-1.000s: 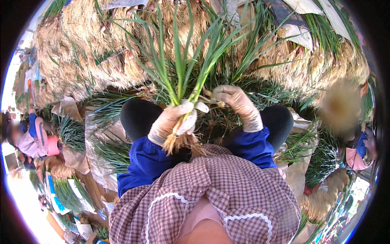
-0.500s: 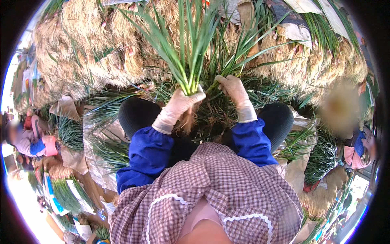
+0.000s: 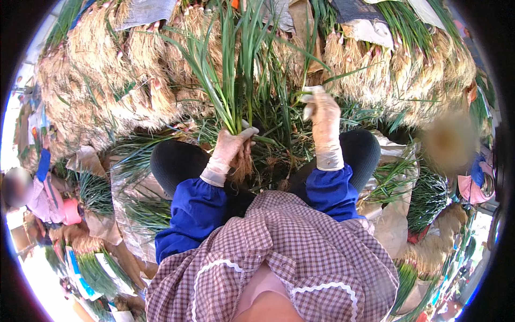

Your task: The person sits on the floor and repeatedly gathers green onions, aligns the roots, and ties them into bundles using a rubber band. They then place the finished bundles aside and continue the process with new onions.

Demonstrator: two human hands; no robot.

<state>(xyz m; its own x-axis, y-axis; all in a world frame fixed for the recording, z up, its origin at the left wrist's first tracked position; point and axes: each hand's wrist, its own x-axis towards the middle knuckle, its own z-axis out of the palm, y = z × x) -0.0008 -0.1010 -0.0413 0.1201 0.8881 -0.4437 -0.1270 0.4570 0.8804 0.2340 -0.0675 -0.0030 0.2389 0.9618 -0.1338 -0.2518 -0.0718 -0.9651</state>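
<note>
Our left hand clamps gathered scallion-like plants; loose leaves remain; whether our right hand pinches any, we can't tell.

- You wear this camera on your head, the left of a side-by-side pair, looking steeply down over your checked shirt, closest below.
- Your left fingers, right fingers and the leafy bunch sit near, around mid-view.
- Its wide fisheye reaches forward to the root bundles above and sideways to a small, distant person at the left rim.
</note>
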